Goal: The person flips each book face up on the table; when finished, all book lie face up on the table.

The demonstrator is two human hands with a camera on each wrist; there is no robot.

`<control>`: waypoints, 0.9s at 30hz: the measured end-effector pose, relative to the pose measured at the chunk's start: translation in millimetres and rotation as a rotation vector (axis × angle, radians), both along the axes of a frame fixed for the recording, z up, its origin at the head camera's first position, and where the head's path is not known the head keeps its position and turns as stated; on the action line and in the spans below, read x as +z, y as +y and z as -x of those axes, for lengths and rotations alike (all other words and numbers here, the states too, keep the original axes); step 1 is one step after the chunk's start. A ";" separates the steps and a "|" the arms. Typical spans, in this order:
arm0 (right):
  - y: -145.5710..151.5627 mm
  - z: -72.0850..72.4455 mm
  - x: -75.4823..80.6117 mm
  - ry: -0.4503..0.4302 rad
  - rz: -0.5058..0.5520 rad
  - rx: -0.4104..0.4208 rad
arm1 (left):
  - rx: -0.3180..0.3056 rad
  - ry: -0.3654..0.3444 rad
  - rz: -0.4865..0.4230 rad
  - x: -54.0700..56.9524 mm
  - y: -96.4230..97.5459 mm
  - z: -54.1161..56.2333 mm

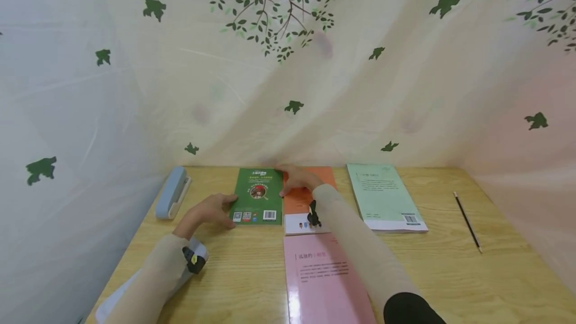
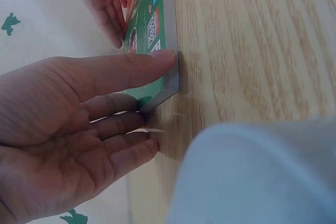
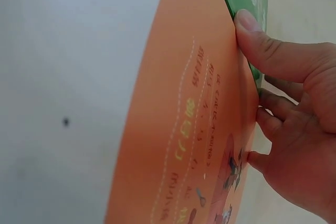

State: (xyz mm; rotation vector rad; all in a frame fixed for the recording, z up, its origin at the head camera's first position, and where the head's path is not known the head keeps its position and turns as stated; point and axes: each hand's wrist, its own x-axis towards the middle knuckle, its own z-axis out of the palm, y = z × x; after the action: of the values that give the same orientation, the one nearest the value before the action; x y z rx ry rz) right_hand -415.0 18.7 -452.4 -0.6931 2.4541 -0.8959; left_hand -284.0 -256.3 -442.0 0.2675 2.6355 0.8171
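A green book (image 1: 256, 201), back cover up, lies flat near the table's far edge. At its left edge and near-left corner is my left hand (image 1: 209, 213). In the left wrist view its thumb (image 2: 131, 69) touches the green book's corner, with the other fingers loosely bent beside it. My right hand (image 1: 300, 179) reaches over an orange book (image 1: 297, 204) that lies right beside the green one. Its thumb (image 3: 249, 22) touches the green book along the seam between the two; the other fingers are by the far edge.
A pink book (image 1: 315, 274) lies nearer, partly under the right forearm. Farther right are a mint-green book (image 1: 380, 194) and a pencil (image 1: 468, 221). A blue-and-white stapler-like object (image 1: 172, 194) stands left. A pale rounded object (image 1: 200, 250) is partly hidden under the left forearm. Behind hangs a leaf-print curtain (image 1: 252, 129).
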 end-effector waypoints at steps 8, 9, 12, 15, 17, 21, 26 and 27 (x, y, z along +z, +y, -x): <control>-3.7 1.6 -4.3 0.043 0.007 0.020 | -0.003 0.029 0.009 1.3 -4.8 -1.8; -4.4 1.7 -5.0 0.040 0.017 0.017 | -0.001 0.031 0.008 1.5 -5.5 -2.2; -6.1 1.5 -8.1 0.029 0.048 0.022 | 0.000 0.031 0.016 1.1 -6.7 -3.5; -5.8 2.1 -9.8 0.027 0.074 0.039 | 0.011 0.017 0.017 1.6 -6.7 -3.9; -4.8 2.7 -9.8 0.029 0.067 0.054 | 0.016 0.013 0.020 1.6 -6.9 -3.9; -1.5 3.1 -5.7 0.025 0.030 0.062 | 0.011 0.021 0.024 2.3 -7.6 -3.2; -0.5 1.7 -0.5 0.006 -0.014 0.047 | 0.000 0.033 0.035 0.1 -8.0 -0.9; -0.7 1.2 0.0 0.005 -0.022 0.040 | -0.001 0.035 0.036 -0.6 -7.9 -0.5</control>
State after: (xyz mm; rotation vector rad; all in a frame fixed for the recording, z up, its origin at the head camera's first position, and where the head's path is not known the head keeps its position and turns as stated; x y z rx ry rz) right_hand -416.2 18.0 -452.4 -0.7352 2.4415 -0.8517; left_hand -283.5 -264.1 -442.6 0.2754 2.6798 0.7705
